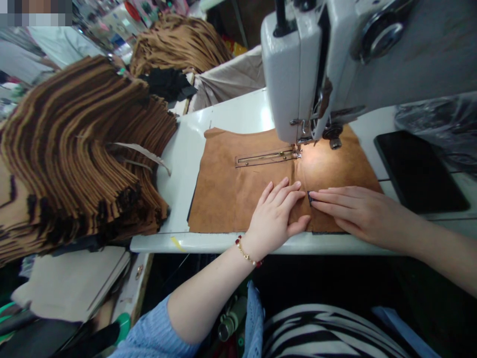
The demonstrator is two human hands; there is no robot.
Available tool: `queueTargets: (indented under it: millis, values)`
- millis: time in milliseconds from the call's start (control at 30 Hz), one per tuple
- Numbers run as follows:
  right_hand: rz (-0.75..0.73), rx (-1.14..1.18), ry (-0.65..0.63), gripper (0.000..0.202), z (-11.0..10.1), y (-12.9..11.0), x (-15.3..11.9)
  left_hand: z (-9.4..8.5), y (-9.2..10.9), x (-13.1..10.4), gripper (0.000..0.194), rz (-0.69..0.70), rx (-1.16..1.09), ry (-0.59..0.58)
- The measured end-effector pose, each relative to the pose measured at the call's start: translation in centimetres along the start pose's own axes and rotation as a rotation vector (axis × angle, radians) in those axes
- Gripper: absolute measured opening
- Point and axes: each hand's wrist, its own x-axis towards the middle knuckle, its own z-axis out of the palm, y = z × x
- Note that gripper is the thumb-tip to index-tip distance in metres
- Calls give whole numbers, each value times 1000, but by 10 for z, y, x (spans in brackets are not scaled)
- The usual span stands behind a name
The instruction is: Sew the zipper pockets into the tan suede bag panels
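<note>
A brown fabric panel [219,199] lies flat on the white sewing table, under the head of a sewing machine [283,74]. A zipper [264,158] with brass teeth is set into the panel, its right end close beneath the needle area. My left hand [278,206] rests on the panel below the zipper, fingers stretched out. Flat on the panel to its right is my right hand [357,211], fingers extended together. Its fingertips touch a small dark patch [310,198] beside a seam line. The machine's lamp lights the cloth near the needle.
A tall stack of brown cut panels [74,149] stands on the left. Behind it lie another brown heap [179,44] and black cloth [167,83]. On the right are a black phone [421,171] and clear plastic wrapping [443,124]. The table's front edge [223,242] is near me.
</note>
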Motion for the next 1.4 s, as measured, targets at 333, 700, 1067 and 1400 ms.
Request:
queueTargets:
  millis: [333,700,1067,1400]
  values:
    - [71,113,16,43,-9,-1,3,0,-1,0,46,4,9,-3]
    - [59,51,34,47,-1,-4,0,-1,-1,0,49,-4,-8,-3]
    - [81,72,39,51,0,-4,0,-1,-1,0,49,-2,-9,0]
    - [47,5,14,47,1,-3,-2,-1,-1,0,50,-4,-12,0]
